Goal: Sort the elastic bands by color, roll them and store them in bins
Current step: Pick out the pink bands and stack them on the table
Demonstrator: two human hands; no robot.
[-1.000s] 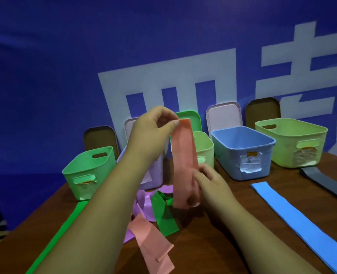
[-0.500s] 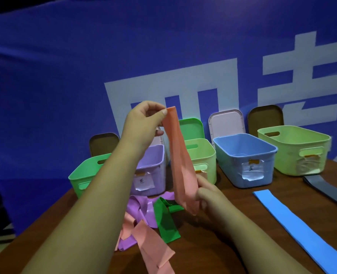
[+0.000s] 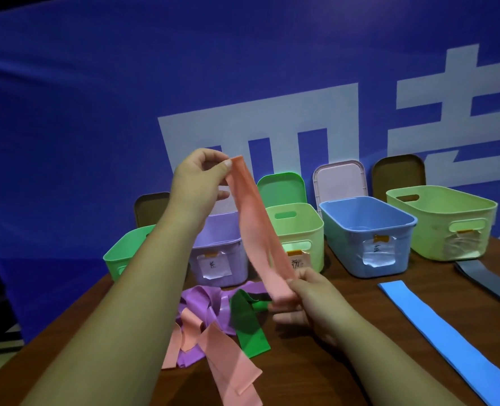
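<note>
A salmon-pink elastic band point(image 3: 257, 227) is stretched slantwise in the air above the table. My left hand point(image 3: 199, 186) pinches its upper end and my right hand point(image 3: 310, 300) pinches its lower end. Beneath them lies a heap of bands: purple point(image 3: 204, 303), green point(image 3: 247, 326) and more pink point(image 3: 231, 367). Behind stand open bins in a row: green point(image 3: 122, 253), purple point(image 3: 222, 238), pale green point(image 3: 298, 227), blue point(image 3: 366, 227) and a second pale green one point(image 3: 442, 218).
A long blue band point(image 3: 448, 341) lies flat on the brown table point(image 3: 316, 376) at the right, a dark grey band point(image 3: 486, 285) beyond it. Bin lids point(image 3: 339, 183) lean against the blue backdrop behind the bins.
The pink band has tilted from near upright to a slant, my left hand lifting its top end up and left. My right hand has kept hold of the lower end.
</note>
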